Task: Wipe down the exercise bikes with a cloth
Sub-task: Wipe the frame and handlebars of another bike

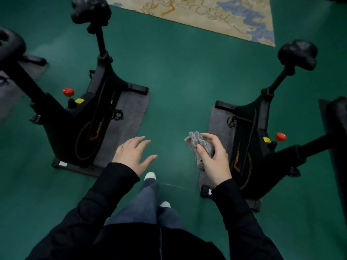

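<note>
Two black exercise bikes flank me on the green floor. The left bike (pixel 82 117) has a red knob and a black saddle at the top. The right bike (pixel 251 147) also has a red knob and a saddle. My right hand (pixel 213 160) grips a bunched grey cloth (pixel 197 145) in the air just left of the right bike, not touching it. My left hand (pixel 134 153) hovers with fingers spread, holding nothing, beside the left bike's mat.
Each bike stands on a grey mat (pixel 129 113), and the other mat (pixel 219 124) lies under the right bike. A patterned beige rug (pixel 216 14) lies ahead. Part of a third bike (pixel 11 47) shows far left. A dark object (pixel 336 128) sits far right. My feet stand between the bikes.
</note>
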`<move>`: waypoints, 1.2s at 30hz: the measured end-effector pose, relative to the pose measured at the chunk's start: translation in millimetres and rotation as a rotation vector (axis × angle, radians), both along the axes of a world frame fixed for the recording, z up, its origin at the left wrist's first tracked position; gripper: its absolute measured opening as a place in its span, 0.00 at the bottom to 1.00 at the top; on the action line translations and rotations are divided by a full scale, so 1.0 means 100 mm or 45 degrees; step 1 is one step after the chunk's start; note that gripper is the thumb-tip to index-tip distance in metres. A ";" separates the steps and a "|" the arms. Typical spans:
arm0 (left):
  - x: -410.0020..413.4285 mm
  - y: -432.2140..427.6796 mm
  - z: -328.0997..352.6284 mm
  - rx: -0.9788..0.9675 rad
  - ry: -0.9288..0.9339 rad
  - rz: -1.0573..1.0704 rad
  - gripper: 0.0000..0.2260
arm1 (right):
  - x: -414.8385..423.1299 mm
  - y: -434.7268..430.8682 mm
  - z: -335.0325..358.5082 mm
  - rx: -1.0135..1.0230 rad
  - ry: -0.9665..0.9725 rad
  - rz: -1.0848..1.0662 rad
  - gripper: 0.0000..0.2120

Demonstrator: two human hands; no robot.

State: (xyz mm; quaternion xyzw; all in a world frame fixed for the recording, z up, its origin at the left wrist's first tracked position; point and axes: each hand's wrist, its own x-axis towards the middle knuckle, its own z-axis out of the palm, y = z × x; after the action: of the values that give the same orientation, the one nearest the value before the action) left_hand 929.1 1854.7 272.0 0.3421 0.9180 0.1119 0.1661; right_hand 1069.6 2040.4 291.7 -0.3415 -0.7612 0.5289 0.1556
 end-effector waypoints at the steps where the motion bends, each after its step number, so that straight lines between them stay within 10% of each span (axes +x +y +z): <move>1: -0.04 0.01 -0.01 -0.003 0.000 0.021 0.26 | -0.07 0.04 0.00 0.007 0.000 0.020 0.12; 36: -1.98 0.31 -0.10 -0.026 -0.078 0.759 0.27 | -3.42 0.71 0.04 0.110 0.109 0.843 0.09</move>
State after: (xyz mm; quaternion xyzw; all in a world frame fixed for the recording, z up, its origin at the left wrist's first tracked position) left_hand 731.3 1885.7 262.0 0.0521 0.9737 0.1570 0.1570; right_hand 727.6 2111.5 295.3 -0.0463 -0.8452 0.5320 0.0217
